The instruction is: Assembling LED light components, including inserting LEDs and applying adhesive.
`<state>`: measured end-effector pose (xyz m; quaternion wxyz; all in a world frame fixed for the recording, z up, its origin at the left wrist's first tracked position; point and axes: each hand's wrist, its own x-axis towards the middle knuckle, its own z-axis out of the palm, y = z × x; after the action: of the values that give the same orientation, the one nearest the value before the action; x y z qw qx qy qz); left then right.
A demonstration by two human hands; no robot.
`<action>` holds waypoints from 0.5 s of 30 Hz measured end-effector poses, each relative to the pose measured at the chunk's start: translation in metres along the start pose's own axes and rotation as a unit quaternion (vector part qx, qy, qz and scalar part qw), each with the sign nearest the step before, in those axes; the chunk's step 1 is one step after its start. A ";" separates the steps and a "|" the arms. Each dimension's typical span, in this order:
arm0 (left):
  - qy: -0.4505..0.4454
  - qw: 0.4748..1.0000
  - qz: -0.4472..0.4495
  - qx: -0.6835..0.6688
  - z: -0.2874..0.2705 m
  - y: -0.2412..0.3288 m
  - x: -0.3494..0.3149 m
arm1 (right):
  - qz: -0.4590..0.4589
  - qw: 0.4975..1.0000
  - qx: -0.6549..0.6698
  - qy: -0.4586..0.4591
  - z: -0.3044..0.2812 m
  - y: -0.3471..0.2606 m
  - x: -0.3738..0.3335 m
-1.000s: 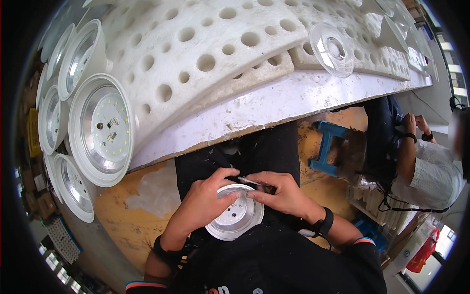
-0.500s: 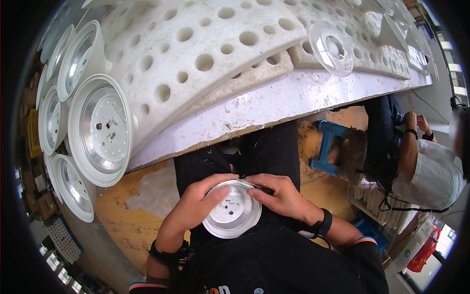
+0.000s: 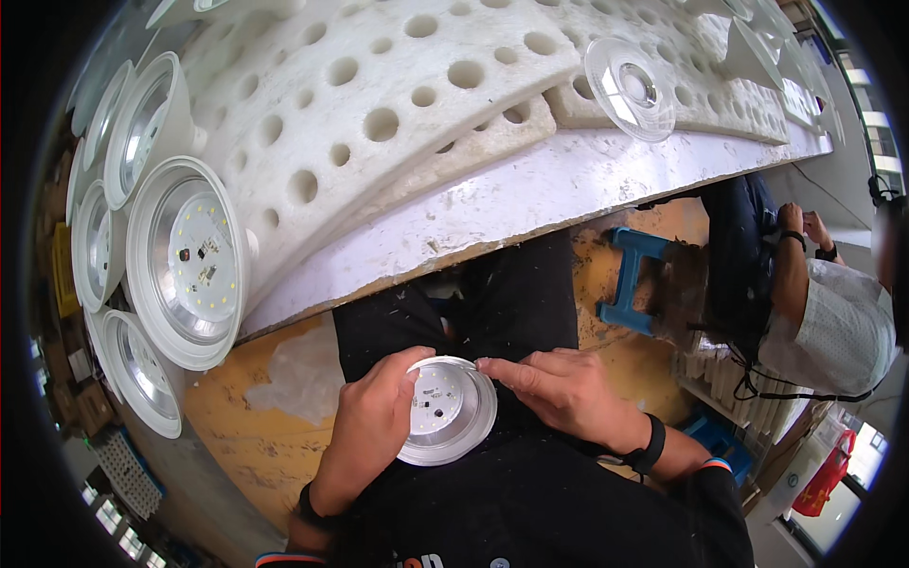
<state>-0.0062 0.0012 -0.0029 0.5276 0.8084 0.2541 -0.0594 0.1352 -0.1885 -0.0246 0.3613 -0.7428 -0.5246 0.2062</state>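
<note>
Between left hand (image 3: 374, 407) and right hand (image 3: 561, 388), white lamp (image 3: 458, 437).

Two hands of yours in play, the left hand (image 3: 374, 417) and the right hand (image 3: 568, 393), and one lamp housing (image 3: 443, 421) with them! On your left, at least five more lamp housings (image 3: 204, 270), the overlapped ones too hidden to count. One clear disc (image 3: 617, 93), at least three foam boards (image 3: 402, 66). You're wearing two black wristbands (image 3: 651, 445); one co-worker (image 3: 824, 327) has two more. One blue stool (image 3: 625, 284) plainly showing, one red bag (image 3: 826, 478)!
</note>
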 end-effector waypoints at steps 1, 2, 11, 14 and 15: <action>0.016 0.999 0.018 0.021 0.001 0.001 -0.001 | 0.000 1.000 0.000 0.001 0.001 0.000 0.000; 0.015 0.999 0.019 0.021 0.001 0.004 -0.001 | -0.001 1.000 -0.011 0.000 0.001 -0.001 0.000; -0.044 0.998 0.036 0.028 -0.004 0.000 0.002 | 0.012 0.997 -0.056 -0.058 -0.008 -0.012 0.001; -0.068 0.997 0.027 0.004 -0.001 -0.007 0.006 | 0.005 0.993 -0.070 -0.098 -0.012 -0.013 0.012; -0.079 0.996 0.022 0.017 -0.001 -0.007 0.010 | -0.005 0.990 -0.075 -0.116 -0.012 -0.012 0.017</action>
<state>-0.0014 0.0080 -0.0121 0.5333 0.8155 0.1924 -0.1161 0.1415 -0.1742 -0.0063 0.2426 -0.7363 -0.5805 0.2490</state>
